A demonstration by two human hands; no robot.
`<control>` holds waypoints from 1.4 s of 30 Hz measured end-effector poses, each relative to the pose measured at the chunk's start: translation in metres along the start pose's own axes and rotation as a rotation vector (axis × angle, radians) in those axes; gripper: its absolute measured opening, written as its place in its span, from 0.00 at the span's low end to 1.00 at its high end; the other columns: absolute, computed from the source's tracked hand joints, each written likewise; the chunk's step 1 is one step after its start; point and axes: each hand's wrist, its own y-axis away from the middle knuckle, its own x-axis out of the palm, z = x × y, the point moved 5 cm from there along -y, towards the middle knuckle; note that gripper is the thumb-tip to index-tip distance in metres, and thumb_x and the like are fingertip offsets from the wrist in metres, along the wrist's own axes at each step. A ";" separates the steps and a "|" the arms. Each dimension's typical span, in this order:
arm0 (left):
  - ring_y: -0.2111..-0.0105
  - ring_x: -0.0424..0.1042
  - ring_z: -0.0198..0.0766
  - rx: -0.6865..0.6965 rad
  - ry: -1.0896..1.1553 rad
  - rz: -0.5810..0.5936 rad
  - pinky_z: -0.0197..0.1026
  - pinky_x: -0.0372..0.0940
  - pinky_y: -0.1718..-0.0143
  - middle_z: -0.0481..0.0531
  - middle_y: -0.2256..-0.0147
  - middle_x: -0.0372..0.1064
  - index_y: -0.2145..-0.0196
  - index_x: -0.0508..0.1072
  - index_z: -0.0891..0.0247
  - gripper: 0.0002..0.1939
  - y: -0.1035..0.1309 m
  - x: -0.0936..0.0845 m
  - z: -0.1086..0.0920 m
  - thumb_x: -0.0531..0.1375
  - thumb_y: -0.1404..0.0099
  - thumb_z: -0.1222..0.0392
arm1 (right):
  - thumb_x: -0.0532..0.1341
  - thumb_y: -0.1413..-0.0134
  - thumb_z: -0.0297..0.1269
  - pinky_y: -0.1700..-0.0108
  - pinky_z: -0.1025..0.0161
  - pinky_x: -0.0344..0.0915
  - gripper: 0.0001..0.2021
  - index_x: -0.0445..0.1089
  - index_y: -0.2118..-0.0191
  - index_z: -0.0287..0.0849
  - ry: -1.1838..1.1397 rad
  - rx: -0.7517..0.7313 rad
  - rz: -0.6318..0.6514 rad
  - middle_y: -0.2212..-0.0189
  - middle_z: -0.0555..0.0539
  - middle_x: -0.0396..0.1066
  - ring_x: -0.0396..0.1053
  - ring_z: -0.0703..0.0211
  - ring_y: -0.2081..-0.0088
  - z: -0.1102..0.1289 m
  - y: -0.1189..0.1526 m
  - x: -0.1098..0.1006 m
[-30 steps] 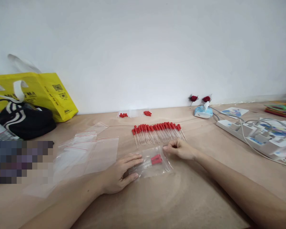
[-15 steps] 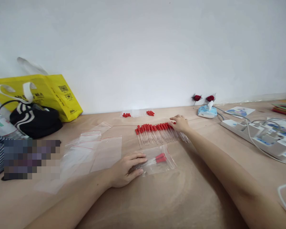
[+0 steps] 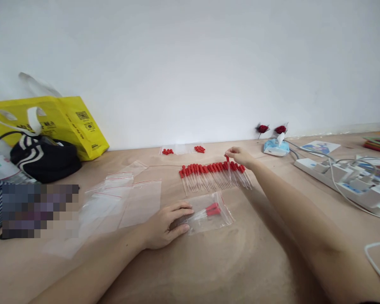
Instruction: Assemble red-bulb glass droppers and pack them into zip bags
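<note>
My right hand (image 3: 240, 155) is closed on the red bulb of a dropper (image 3: 229, 169), which hangs upright with its clear tube down. It is at the right part of a row of droppers (image 3: 205, 169), all with red bulbs and clear tubes. My left hand (image 3: 167, 223) lies over the left end of a clear zip-lock bag (image 3: 198, 228), fingers and thumb curved around that end. Several droppers (image 3: 213, 209) lie inside this bag, bulbs to the right. How firmly the left fingers grip is hard to see.
Flat zip-lock bags (image 3: 142, 202) overlap on the left. Loose red bulbs (image 3: 199, 149) lie on a clear bag (image 3: 183, 148) by the wall. A yellow bag (image 3: 90, 141) and black pouch (image 3: 47, 158) stand far left. Tissues (image 3: 276, 147) and a power strip (image 3: 329, 177) are right.
My right hand has lifted slightly, and one dropper now hangs upright from its fingertips above the row. My left hand stays on the zip-lock bag.
</note>
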 end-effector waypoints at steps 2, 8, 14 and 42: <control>0.46 0.56 0.41 -0.003 -0.012 0.028 0.47 0.53 0.46 0.55 0.47 0.58 0.48 0.61 0.60 0.18 0.000 0.000 0.000 0.51 0.36 0.58 | 0.58 0.54 0.43 0.72 0.67 0.58 0.11 0.64 0.76 0.41 -0.192 -0.029 0.028 0.75 0.48 0.71 0.62 0.67 0.76 0.008 0.009 -0.012; 0.45 0.54 0.41 -0.012 -0.037 0.057 0.49 0.51 0.45 0.53 0.45 0.56 0.46 0.60 0.58 0.19 0.000 0.001 0.003 0.49 0.35 0.58 | 0.65 0.64 0.46 0.75 0.68 0.58 0.15 0.65 0.71 0.43 -0.833 0.016 -0.087 0.77 0.52 0.69 0.61 0.68 0.79 0.000 0.065 -0.030; 0.45 0.55 0.41 0.015 -0.043 0.030 0.49 0.50 0.44 0.54 0.45 0.56 0.47 0.60 0.58 0.19 -0.001 0.002 0.002 0.50 0.35 0.58 | 0.65 0.64 0.48 0.75 0.69 0.58 0.16 0.66 0.71 0.42 -0.931 0.165 -0.146 0.76 0.52 0.68 0.61 0.70 0.79 -0.026 0.113 -0.007; 0.45 0.55 0.43 0.006 -0.022 -0.006 0.49 0.52 0.45 0.53 0.44 0.55 0.44 0.53 0.57 0.25 -0.001 0.000 0.001 0.53 0.37 0.57 | 0.61 0.57 0.48 0.86 0.71 0.48 0.18 0.68 0.65 0.37 -0.517 0.146 0.503 0.84 0.56 0.62 0.50 0.74 0.88 0.024 0.151 0.060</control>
